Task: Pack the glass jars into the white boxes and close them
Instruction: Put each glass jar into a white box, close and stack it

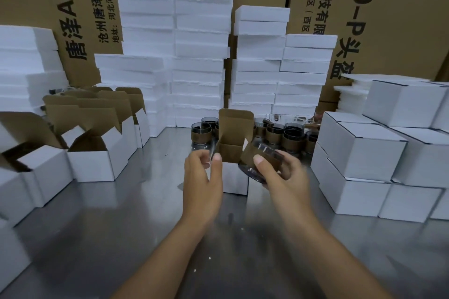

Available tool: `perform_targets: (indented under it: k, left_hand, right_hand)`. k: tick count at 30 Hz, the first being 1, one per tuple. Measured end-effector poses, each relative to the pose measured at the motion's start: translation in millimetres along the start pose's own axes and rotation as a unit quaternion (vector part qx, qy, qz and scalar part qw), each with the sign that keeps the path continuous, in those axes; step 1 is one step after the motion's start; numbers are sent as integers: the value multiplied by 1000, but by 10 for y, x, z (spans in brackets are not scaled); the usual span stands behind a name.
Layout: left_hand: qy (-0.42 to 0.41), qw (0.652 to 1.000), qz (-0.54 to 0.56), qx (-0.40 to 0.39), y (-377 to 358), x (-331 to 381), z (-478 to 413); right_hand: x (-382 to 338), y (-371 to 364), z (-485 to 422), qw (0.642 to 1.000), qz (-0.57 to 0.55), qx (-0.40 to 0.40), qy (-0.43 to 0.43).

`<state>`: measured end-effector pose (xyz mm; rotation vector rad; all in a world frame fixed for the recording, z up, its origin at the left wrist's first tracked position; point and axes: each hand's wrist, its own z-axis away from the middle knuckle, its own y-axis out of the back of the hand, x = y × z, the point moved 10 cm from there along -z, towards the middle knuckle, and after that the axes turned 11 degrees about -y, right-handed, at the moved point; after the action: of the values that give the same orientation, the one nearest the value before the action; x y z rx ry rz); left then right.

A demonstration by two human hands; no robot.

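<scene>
An open white box (235, 181) with a brown inside stands in the middle of the metal table, its lid flap (235, 126) upright. My right hand (274, 170) holds a glass jar (261, 159) with a brown sleeve, tilted, at the box's right edge. My left hand (202, 172) pinches the box's left side flap, which looks blurred. Behind the box stand several more glass jars (289, 135) with brown bands.
Open white boxes (93, 160) stand at the left with flaps up. Closed white boxes (359, 150) are stacked at the right. White foam blocks (199, 56) are piled along the back in front of brown cartons (388, 7). The metal table (136, 226) reaches toward me.
</scene>
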<state>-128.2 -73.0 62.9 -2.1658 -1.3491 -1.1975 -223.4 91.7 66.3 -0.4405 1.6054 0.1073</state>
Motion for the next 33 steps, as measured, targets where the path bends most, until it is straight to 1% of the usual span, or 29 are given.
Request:
perform_targets:
  k: [3,6,9,12,14,17,21,26,29,33]
  left_hand:
    - [-36,999,3,15,73,203,32]
    - [-39,999,13,8,47,308,68]
    - [-15,996,65,-62,-127,282,116]
    - [22,984,111,-141,-327,235,192]
    - [46,977,125,-170,-418,215,234]
    - [69,973,147,-164,-434,195,227]
    - [97,972,147,-153,-420,125,213]
    - [92,971,164,-150,-414,158,220]
    - [90,971,177,-135,-384,174,214]
    - [84,972,179,-125,-351,206,209]
  right_hand:
    - [88,-64,64,999,-3,-31,-9]
    - [92,-71,92,999,5,-39,-10]
    - [117,-75,79,998,4,-55,-25]
    - [138,-75,83,997,0,-66,-38]
    - [134,-86,89,996,3,-75,-39]
    - [153,-92,72,995,-9,-81,-54]
    - [223,-44,18,994,-22,-61,-85]
    - [233,-33,15,994,-27,-56,-90]
    - [246,-24,24,993,-42,-47,-102]
    - [231,-113,76,991,-43,-82,-94]
